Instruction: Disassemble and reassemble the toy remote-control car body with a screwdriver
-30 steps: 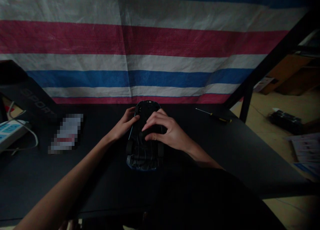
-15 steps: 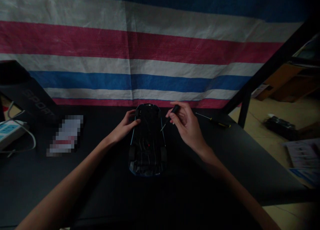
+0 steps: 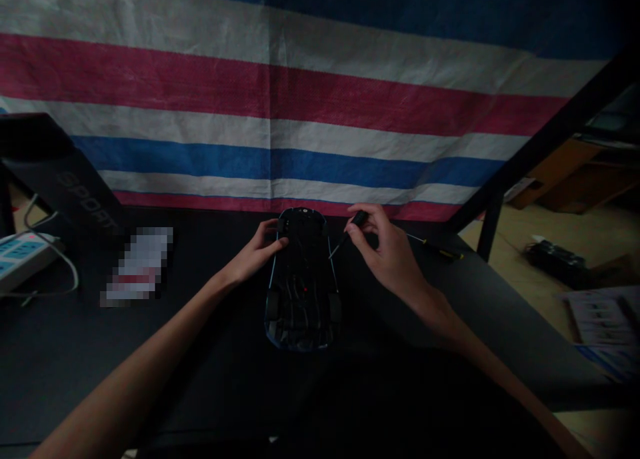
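A toy car (image 3: pixel 304 279) lies upside down on the black table, its dark underside and wheels facing up. My left hand (image 3: pixel 256 251) is closed on the car's left edge near the far end, thumb on the underside. In my right hand (image 3: pixel 383 246) is a screwdriver (image 3: pixel 359 218) with a black handle, pinched between thumb and fingers. Its thin shaft slants down to the car's right edge; whether the tip touches cannot be made out in the dim light.
A second screwdriver (image 3: pixel 443 250), black and yellow, lies right of my right hand. To the left are a blurred-out flat object (image 3: pixel 143 262), a white power strip (image 3: pixel 25 256) with a cable, and a dark box marked SPORT (image 3: pixel 85 196). Striped sheeting (image 3: pixel 320 92) hangs behind the table (image 3: pixel 210 372).
The whole view has shifted a little, so things appear slightly farther right. Both hands keep their holds, and the screwdriver stays by the car's right edge.
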